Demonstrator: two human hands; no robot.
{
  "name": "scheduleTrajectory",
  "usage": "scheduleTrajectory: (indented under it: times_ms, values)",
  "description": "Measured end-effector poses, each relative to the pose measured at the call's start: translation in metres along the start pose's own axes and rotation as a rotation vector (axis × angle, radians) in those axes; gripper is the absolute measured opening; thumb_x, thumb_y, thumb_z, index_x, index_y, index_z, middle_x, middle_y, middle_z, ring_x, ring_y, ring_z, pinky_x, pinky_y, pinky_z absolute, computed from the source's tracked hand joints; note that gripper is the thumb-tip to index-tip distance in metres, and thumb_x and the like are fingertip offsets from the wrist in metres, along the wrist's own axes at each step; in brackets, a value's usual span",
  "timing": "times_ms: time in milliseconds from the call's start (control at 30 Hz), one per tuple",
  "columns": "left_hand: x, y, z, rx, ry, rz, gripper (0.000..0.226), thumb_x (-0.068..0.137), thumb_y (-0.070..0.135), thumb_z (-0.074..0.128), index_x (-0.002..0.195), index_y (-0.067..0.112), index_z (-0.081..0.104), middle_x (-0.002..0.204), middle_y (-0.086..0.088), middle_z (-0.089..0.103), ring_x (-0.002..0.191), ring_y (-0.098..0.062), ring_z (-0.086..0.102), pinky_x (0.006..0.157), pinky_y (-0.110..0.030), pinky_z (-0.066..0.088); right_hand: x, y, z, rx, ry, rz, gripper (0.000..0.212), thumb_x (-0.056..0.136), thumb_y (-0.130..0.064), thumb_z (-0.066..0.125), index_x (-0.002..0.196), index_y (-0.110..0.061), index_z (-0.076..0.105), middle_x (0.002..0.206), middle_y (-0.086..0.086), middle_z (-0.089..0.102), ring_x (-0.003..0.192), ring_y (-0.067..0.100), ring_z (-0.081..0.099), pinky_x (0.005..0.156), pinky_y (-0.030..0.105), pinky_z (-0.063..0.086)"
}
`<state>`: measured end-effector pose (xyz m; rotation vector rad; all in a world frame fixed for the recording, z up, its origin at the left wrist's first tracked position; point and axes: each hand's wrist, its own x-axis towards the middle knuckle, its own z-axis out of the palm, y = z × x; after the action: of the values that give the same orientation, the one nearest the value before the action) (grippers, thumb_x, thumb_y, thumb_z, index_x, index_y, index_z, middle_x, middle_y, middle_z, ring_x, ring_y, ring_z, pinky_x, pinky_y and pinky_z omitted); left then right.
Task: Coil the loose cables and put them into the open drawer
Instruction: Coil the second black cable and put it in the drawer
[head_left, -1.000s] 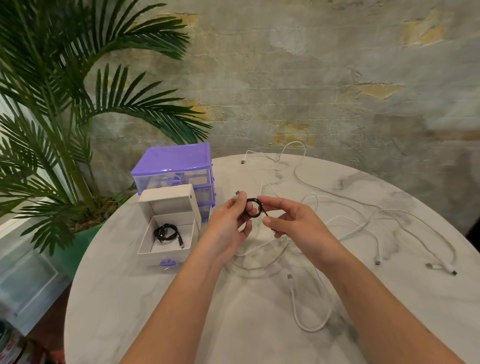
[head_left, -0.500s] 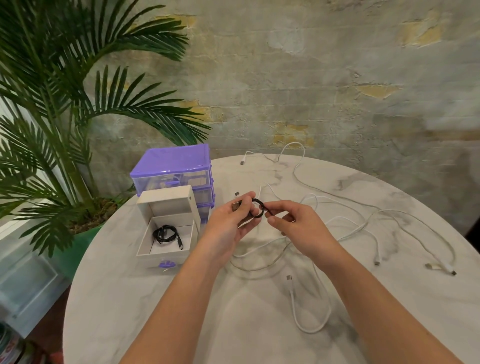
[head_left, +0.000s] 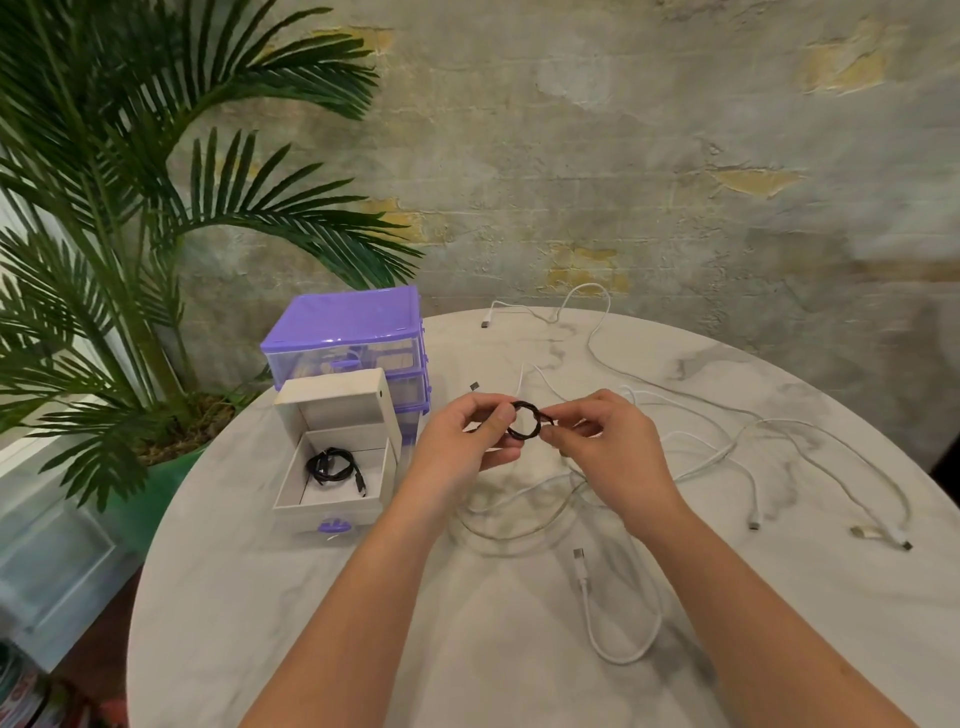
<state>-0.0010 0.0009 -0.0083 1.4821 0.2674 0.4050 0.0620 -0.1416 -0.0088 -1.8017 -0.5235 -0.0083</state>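
Note:
A small black cable (head_left: 525, 422) is wound into a tight ring above the table's middle. My left hand (head_left: 465, 444) pinches the ring's left side, and my right hand (head_left: 605, 447) pinches its right side. To the left, the white open drawer (head_left: 332, 506), with a purple handle, is pulled out of the purple drawer unit (head_left: 345, 338). Another coiled black cable (head_left: 335, 467) lies inside it. Several loose white cables (head_left: 727, 452) sprawl over the marble table (head_left: 311, 623), one of them (head_left: 608, 623) just below my hands.
A palm plant (head_left: 130, 234) in a green pot stands left of the table, its fronds reaching over the drawer unit. A rough wall rises behind the round table. White cable plugs (head_left: 883, 535) lie near the right edge.
Both hands have kept winding the black cable; the ring is tighter and my right hand has closed in on it. The loose black tail seen earlier is gone from sight.

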Motion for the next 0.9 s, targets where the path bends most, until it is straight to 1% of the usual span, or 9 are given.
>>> scheduleTrajectory:
  times_ms: [67,100,267,367,467,600,667,800,900]
  values:
    - [-0.001,0.001,0.0,-0.029,-0.018,-0.008,0.01,0.094,0.012,0.06,0.094,0.016,0.069,0.095,-0.01,0.066,0.07,-0.011,0.067,0.067,-0.02,0.056,-0.001,-0.002,-0.001,0.078,-0.046,0.083,0.017,0.078,-0.008,0.077,0.081,-0.024,0.078,0.079,0.001,0.07,0.07,0.018,0.066,0.074,0.027,0.055]
    - [-0.002,0.002,0.0,-0.035,-0.024,-0.013,0.01,0.094,0.012,0.06,0.094,0.017,0.069,0.094,-0.009,0.066,0.071,-0.011,0.068,0.068,-0.02,0.056,-0.001,-0.003,-0.002,0.133,-0.089,0.123,0.017,0.079,-0.005,0.076,0.082,-0.022,0.078,0.077,0.003,0.073,0.068,0.018,0.067,0.072,0.028,0.057]
    - [-0.003,0.002,-0.002,0.046,0.033,0.003,0.009,0.094,0.019,0.061,0.093,0.025,0.069,0.092,0.0,0.066,0.084,-0.008,0.062,0.07,-0.015,0.05,-0.002,-0.008,-0.01,0.452,-0.285,0.284,0.022,0.088,0.007,0.06,0.102,-0.002,0.074,0.096,0.018,0.074,0.087,0.025,0.072,0.079,0.028,0.059]
    - [-0.003,0.002,-0.002,0.004,0.036,-0.006,0.01,0.093,0.016,0.062,0.092,0.022,0.07,0.092,-0.001,0.065,0.079,-0.008,0.062,0.072,-0.017,0.052,-0.002,-0.007,-0.009,0.574,-0.318,0.315,0.026,0.084,0.009,0.063,0.108,0.002,0.071,0.101,0.021,0.073,0.095,0.027,0.071,0.087,0.031,0.058]
    - [-0.003,0.002,0.0,-0.101,0.018,-0.068,0.009,0.093,0.013,0.062,0.095,0.012,0.071,0.088,-0.005,0.065,0.067,-0.007,0.062,0.068,-0.016,0.053,-0.003,-0.005,-0.006,0.518,-0.274,0.264,0.032,0.079,0.01,0.07,0.109,-0.002,0.071,0.103,0.019,0.073,0.095,0.026,0.072,0.087,0.03,0.057]
    - [0.0,0.001,0.0,-0.105,0.035,-0.097,0.01,0.094,0.014,0.061,0.094,0.009,0.07,0.085,-0.003,0.066,0.069,-0.009,0.061,0.067,-0.017,0.053,-0.004,-0.008,-0.003,0.285,-0.185,0.19,0.026,0.08,0.007,0.069,0.102,-0.007,0.073,0.084,0.006,0.071,0.075,0.016,0.069,0.073,0.021,0.057]
    - [0.0,0.0,0.002,-0.121,0.039,-0.103,0.009,0.094,0.013,0.061,0.091,0.01,0.069,0.084,-0.004,0.066,0.07,-0.01,0.061,0.065,-0.017,0.053,-0.004,-0.008,0.0,0.189,-0.169,0.167,0.024,0.081,0.005,0.066,0.099,-0.01,0.071,0.077,0.002,0.068,0.069,0.014,0.065,0.072,0.024,0.056]
    - [0.0,0.0,0.004,-0.159,0.024,-0.135,0.009,0.094,0.011,0.06,0.09,0.009,0.068,0.082,-0.005,0.065,0.067,-0.011,0.06,0.066,-0.018,0.057,-0.003,-0.005,0.004,0.08,-0.096,0.141,0.022,0.08,-0.004,0.064,0.091,-0.022,0.07,0.079,-0.001,0.068,0.073,0.017,0.067,0.078,0.036,0.055]
    - [-0.001,0.0,0.004,-0.175,0.011,-0.157,0.008,0.093,0.011,0.061,0.09,0.007,0.068,0.083,-0.005,0.066,0.067,-0.011,0.061,0.069,-0.02,0.058,-0.003,-0.003,0.004,-0.049,-0.031,0.083,0.019,0.084,-0.012,0.063,0.083,-0.029,0.07,0.083,-0.001,0.068,0.076,0.014,0.065,0.072,0.029,0.051]
